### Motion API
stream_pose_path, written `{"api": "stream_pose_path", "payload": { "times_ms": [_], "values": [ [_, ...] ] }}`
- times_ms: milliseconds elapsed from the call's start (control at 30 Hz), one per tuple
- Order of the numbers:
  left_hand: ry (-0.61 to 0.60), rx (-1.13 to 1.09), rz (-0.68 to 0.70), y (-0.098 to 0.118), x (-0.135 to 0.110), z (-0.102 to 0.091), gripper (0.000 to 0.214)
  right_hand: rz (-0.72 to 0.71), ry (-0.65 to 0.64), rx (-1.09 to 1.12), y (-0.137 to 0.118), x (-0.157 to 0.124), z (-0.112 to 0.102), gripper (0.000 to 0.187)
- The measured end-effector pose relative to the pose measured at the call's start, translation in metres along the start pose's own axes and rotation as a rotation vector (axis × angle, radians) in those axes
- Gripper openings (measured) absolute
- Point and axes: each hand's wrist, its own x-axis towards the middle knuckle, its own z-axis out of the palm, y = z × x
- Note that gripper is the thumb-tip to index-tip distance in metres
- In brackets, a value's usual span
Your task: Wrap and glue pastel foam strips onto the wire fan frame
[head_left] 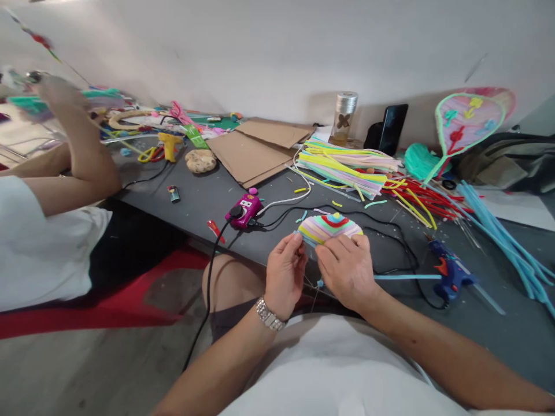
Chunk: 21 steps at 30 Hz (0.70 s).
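Note:
A leaf-shaped piece made of coloured straws (329,226), striped in pastel with a red and blue centre, lies at the near edge of the dark table (208,199). My left hand (284,274), with a metal watch on the wrist, pinches the piece's left edge. My right hand (347,268) grips its lower edge with curled fingers. A thin light-blue stem (318,283) hangs below between my hands.
A blue glue gun (451,271) lies to the right, its black cable looping behind the piece. A pink power socket (245,209), piles of coloured straws (347,164), cardboard (255,150), a glass jar (344,118) and a finished fan (466,124) sit beyond. Another person (52,231) sits at left.

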Motion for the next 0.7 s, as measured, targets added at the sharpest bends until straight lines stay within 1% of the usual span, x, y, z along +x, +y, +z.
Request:
{"api": "stream_pose_path", "payload": {
  "times_ms": [167,300,400,567,700],
  "values": [
    [0.056,-0.007,0.004,0.002,0.002,-0.001,0.04,0.011,0.0,-0.014,0.006,-0.015,-0.01,0.01],
    [0.089,-0.023,-0.012,0.001,0.004,-0.003,0.039,-0.002,0.003,-0.001,0.014,-0.029,-0.017,0.015],
    [0.102,-0.042,-0.024,-0.001,0.003,-0.002,0.04,0.005,-0.013,-0.005,0.017,-0.035,-0.018,0.018],
    [0.103,-0.038,-0.02,-0.002,0.0,0.0,0.032,0.002,-0.025,-0.002,0.021,-0.035,-0.015,0.018],
    [0.083,-0.034,-0.007,-0.001,0.002,0.0,0.03,0.045,0.035,-0.048,0.023,-0.033,-0.014,0.016]
  ]
}}
